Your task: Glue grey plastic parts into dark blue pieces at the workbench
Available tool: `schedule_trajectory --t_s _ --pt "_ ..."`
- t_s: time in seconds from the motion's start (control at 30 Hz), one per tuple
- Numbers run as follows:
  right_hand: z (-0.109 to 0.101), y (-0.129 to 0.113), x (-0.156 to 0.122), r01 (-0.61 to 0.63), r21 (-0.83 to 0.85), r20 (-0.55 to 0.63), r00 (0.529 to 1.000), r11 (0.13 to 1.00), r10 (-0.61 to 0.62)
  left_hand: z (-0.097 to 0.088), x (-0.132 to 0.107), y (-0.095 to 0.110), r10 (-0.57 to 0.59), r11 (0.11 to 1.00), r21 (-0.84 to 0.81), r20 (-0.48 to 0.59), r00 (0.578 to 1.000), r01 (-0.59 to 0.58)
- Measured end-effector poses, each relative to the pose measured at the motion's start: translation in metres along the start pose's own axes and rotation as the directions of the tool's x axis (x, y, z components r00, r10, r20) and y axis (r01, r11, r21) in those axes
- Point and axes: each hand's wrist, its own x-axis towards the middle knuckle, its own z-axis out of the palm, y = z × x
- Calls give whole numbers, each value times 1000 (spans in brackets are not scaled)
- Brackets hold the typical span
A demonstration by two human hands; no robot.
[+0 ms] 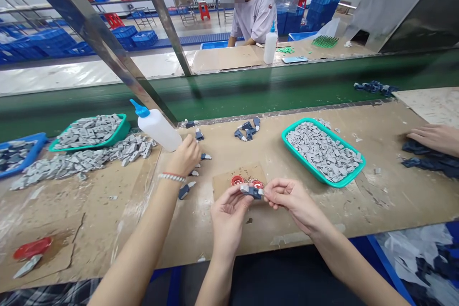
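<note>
My left hand (229,215) and my right hand (290,200) both pinch a small dark blue and grey plastic piece (251,192) between their fingertips, above a square of brown cardboard (239,174). Two red round pieces (238,180) lie on that cardboard just behind the fingers, partly hidden by them. Several finished-looking blue and grey pieces (247,130) sit further ahead on the tan bench top. To my left, a neighbour's hand (183,155) with a beaded bracelet rests near a white squeeze bottle with a blue nozzle (159,129).
A teal tray of grey pieces (322,150) stands to my right. Another teal tray (89,131) and a blue tray (21,153) sit left, beside loose grey pieces (82,162). A second neighbour's hand (437,138) lies on dark blue pieces. A green conveyor belt (251,95) runs behind the bench.
</note>
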Motion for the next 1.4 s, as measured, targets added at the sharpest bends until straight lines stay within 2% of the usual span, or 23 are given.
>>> schedule_trajectory --t_s 0.13,0.27,0.37,0.5,0.6,0.67,0.7,0.73,0.77,0.8,0.83,0.87,0.9,0.93,1.0,1.03,1.07,1.13,1.2,1.27,1.33,1.4 --pt "2 1 1 0 -82 -12 1000 997 -1 0 -1 -3 11 1000 13 13 1000 -11" --pt "-1 -1 1 -64 -176 17 998 982 68 1 -3 -8 -1 999 54 9 1000 1" --pt "-3 -3 1 -70 -237 20 997 969 77 3 -4 -8 3 999 51 5 1000 -3" --pt "-4 -8 3 -19 -288 31 999 957 29 11 -1 -6 -137 990 -15 48 989 138" --pt "-17 -22 11 20 -371 110 994 928 22 14 5 -5 -167 985 -30 25 986 168" --pt "-40 -39 21 87 -522 33 996 848 -82 9 10 -4 -133 991 -7 -8 991 133" --pt "-55 -49 28 113 -630 -70 977 768 -201 4 14 -3 -106 994 19 -29 994 107" --pt "-72 -59 36 93 -738 -191 921 669 -340 -3 19 -1 -72 996 57 -55 996 75" --pt "-90 -69 45 21 -816 -304 834 578 -460 -12 24 1 -33 993 110 -81 996 42" --pt "-107 -78 54 -79 -860 -377 764 503 -524 -22 30 4 12 984 180 -112 994 9" --pt "-124 -85 65 -190 -879 -430 714 438 -552 -34 37 7 63 961 277 -146 987 -20" --pt "-139 -89 75 -290 -885 -455 698 364 -552 -46 45 10 115 913 407 -172 978 -35" --pt "-151 -92 85 -358 -884 -466 694 300 -548 -58 52 13 167 829 558 -188 968 -34" --pt "-160 -94 94 -387 -880 -474 691 273 -546 -69 59 16 212 694 719 -189 959 -12" --pt "-171 -92 106 -403 -882 -468 693 243 -549 -90 72 21 274 350 935 -156 949 53" --pt "-173 -91 110 -393 -888 -457 692 240 -558 -99 77 23 278 191 979 -127 952 75" --pt "-173 -89 112 -379 -896 -440 695 231 -568 -107 81 24 278 70 994 -104 955 88" --pt "-172 -86 115 -335 -918 -393 714 210 -580 -119 88 26 276 -88 993 -52 960 79" --pt "-170 -84 117 -294 -937 -349 744 189 -570 -126 95 29 292 -181 983 38 956 17" --pt "-168 -83 120 -284 -943 -331 766 173 -551 -127 103 34 333 -209 974 159 930 -91" --pt "-166 -82 124 -301 -941 -336 773 156 -538 -117 116 40 366 -184 964 249 897 -192" --pt "-164 -82 126 -321 -937 -342 775 135 -532 -99 135 44 370 -129 955 296 881 -266"
